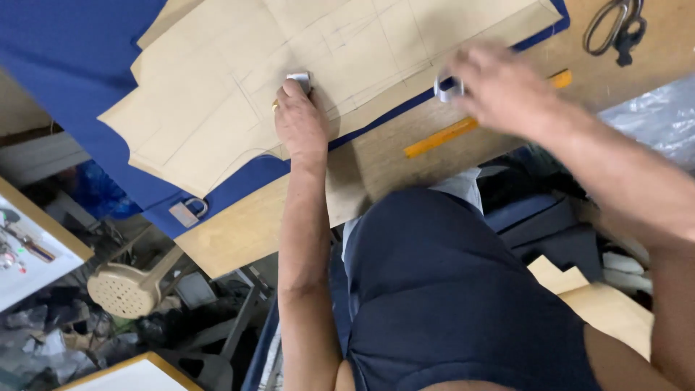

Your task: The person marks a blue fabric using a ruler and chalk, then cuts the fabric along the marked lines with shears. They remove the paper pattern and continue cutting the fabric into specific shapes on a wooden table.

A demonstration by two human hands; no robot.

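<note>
A tan paper pattern point(239, 94), creased and marked with faint pencil lines, lies flat on blue fabric point(72, 65) spread over the wooden desk point(376, 159). The left hand point(299, 119) presses fingers-down on the pattern, touching a small metal padlock point(298, 77). The right hand point(499, 87), blurred, closes around another padlock point(445, 88) at the fabric's edge, above an orange ruler point(441, 137).

Hands: two, left hand point(300, 123) and right hand point(499, 87)
Padlocks: three, one point(187, 211) on the blue fabric's corner, one point(299, 78) at the left fingertips, one point(447, 87) by the right
Paper patterns point(289, 65): one
Blue fabrics point(65, 65): one
Yellow rulers point(441, 136): one
Scissors point(615, 25): one pair
Tables point(246, 232): one
</note>
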